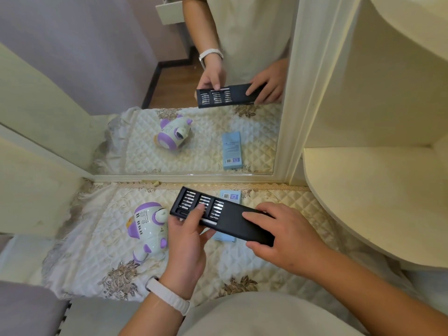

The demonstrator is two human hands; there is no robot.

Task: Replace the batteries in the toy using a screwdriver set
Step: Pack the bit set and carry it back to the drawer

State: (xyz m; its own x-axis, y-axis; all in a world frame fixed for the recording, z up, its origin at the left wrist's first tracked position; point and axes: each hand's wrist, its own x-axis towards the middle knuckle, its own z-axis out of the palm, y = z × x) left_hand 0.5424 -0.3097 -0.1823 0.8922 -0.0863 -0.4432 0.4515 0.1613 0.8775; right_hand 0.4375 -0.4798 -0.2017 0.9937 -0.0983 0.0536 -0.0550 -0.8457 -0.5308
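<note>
Band [167, 297] on the left wrist sits closest to the lens. Left hand [186, 241] grip: closed on the tray [186, 200], index finger laid across the top, other fingers curled under its near edge. Right hand [288, 238] grip: closed on the case [242, 226], thumb on the near edge, fingers over the far edge. Case is held clear of the surface and tilted, with the tray partly drawn out leftward so the bits [218, 209] show in three blocks.

Judgement: one hand anchors the case while the other works the tray. The index looks placed to pick a bit or the silver rod [208, 223] along the near side, probably the driver.

Toy [148, 229] lies on its side on the cloth [242, 270], just left of the left hand, untouched; can't see a battery door. Blue box [230, 196] lies on the cloth under the case, partly hidden. Mirror [194, 69] behind repeats the scene. Task looks early: tool selection, toy not opened.
</note>
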